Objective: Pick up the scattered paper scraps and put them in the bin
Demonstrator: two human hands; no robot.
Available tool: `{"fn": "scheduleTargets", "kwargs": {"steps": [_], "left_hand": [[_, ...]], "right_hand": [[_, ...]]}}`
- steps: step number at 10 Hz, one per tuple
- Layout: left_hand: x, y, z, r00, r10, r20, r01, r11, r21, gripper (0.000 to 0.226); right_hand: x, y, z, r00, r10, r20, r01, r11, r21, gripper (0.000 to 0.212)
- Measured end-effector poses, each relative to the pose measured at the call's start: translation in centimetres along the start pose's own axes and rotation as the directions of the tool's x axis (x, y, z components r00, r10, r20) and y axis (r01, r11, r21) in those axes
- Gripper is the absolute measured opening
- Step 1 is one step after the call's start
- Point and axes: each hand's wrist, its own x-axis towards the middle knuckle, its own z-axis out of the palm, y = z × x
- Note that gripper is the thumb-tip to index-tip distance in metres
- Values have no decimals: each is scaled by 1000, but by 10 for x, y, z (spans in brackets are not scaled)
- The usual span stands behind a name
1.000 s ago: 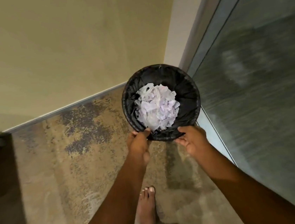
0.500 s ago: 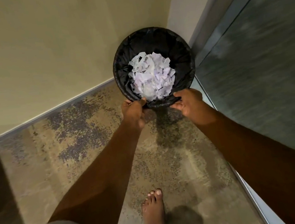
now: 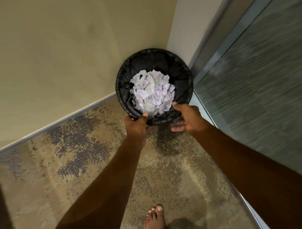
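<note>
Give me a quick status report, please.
Left hand grips bin rim; right hand open at rim. Paper scraps in bin. Nothing in the way.

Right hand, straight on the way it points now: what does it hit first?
The bin: the right hand points at its near rim, thumb seemingly touching it. Past the rim lie the paper scraps. Depth unclear.

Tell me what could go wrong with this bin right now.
Only the left hand grips the bin rim; the right hand is open, so the bin might tip.
The scraps lie heaped near the front rim, so a jolt could spill some.
The glass is close on the right; the bin could knock it.
</note>
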Motion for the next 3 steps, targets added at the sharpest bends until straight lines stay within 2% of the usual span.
{"fn": "scheduleTargets", "kwargs": {"steps": [1, 2, 3], "left_hand": [[-17, 9, -5, 991, 124, -48, -105, 952, 288, 56], [-34, 18, -13, 958, 285, 43, -216, 610, 762, 82], [-65, 41, -18, 929, 284, 238, -306, 224, 925, 97]], "right_hand": [[-24, -4, 6, 951, -163, -262, 85, 955, -284, 91], [-56, -11, 9, 872, -467, -150, 259, 698, -668, 112], [-92, -32, 6, 830, -521, 199, 386, 278, -880, 131]]}}
